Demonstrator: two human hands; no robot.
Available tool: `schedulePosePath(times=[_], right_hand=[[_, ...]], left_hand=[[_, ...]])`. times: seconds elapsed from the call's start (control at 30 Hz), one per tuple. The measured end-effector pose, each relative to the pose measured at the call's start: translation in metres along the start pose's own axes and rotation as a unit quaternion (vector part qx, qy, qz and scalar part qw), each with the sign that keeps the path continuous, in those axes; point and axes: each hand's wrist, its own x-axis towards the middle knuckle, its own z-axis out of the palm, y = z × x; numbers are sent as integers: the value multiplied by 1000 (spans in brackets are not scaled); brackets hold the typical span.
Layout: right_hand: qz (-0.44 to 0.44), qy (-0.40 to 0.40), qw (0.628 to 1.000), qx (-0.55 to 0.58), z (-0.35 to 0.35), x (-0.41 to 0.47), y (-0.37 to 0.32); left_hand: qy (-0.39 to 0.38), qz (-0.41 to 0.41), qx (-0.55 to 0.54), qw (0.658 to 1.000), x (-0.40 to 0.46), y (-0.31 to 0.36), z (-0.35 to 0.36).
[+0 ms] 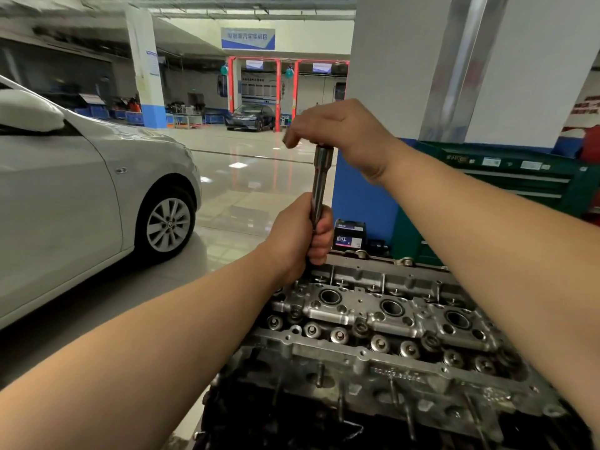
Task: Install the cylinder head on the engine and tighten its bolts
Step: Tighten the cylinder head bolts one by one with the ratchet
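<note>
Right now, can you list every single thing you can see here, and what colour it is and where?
Bare metal cylinder head: one, silver-grey, on the engine, bottom right.
Long steel socket tool: one, shiny grey, upright over the head's far left end.
Silver car: one, left side.
Dark car: one, far back, between red lift posts.
Green metal tool cabinet: one, right, behind the engine.
Small black battery box: one, on the floor behind the engine.
Left hand: grips the tool's lower shaft.
Right hand: holds the tool's top.
</note>
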Motion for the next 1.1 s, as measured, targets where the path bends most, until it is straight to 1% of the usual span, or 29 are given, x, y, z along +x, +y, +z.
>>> schedulePosePath(times=[0.07,0.13,0.2,0.23,0.27,0.3,0.33,0.37,0.4,0.43,0.47,0.5,0.53,0.57,0.6,0.63,0.67,0.7,0.73,0.83,0.9,0.93,0.97,1.03,1.07,1.1], right_hand=[[-2,-5,999,39,9,7,2],[0,21,1000,16,19,12,2],[10,68,996,-61,23,15,0],[26,84,986,-140,22,15,-4],[57,95,964,-242,20,16,-9],[97,103,926,-349,19,17,-14],[136,106,884,-434,17,17,-18],[155,105,852,-489,15,15,-22],[158,100,830,-526,14,14,-27],[148,102,819,-545,14,11,-29],[129,112,818,-550,15,9,-27],[104,122,828,-538,15,7,-22],[82,121,853,-501,13,5,-18],[60,103,893,-434,10,3,-13],[34,78,942,-324,6,2,-9],[26,58,981,-185,5,2,-4],[41,45,996,-64,5,2,1],[59,42,997,8,7,4,6],[66,42,997,26,10,7,8],[39,53,996,-63,17,14,8],[24,58,990,-125,17,15,-1],[20,62,981,-184,17,16,-7],[33,68,959,-272,17,17,-13],[91,97,880,-456,16,19,-20],[120,102,843,-515,14,19,-22],[141,98,818,-549,13,18,-24]], left_hand=[[13,2,-8,1000,-1,0,-3],[26,15,-10,999,-4,1,-7],[63,74,28,995,-6,4,-10],[82,119,66,987,-8,5,-12],[94,164,108,976,-9,7,-12],[96,204,149,963,-10,7,-13],[90,228,178,953,-12,7,-12],[89,241,200,945,-13,6,-10],[92,249,215,940,-14,6,-10],[97,255,223,936,-14,5,-9],[99,257,223,935,-16,6,-9],[90,253,217,938,-17,6,-9],[69,241,198,948,-18,6,-8],[41,223,164,960,-18,7,-7],[18,204,129,970,-18,7,-5],[10,186,103,977,-17,8,-2],[15,169,85,982,-14,9,0],[27,155,75,985,-12,11,2],[38,148,68,986,-10,12,2],[43,162,62,984,-10,11,0],[54,189,101,975,-13,9,-5],[63,200,125,970,-14,8,-7],[73,209,142,965,-15,8,-8],[75,210,134,966,-16,8,-10],[70,203,119,969,-15,8,-10],[66,195,107,973,-14,8,-11]])
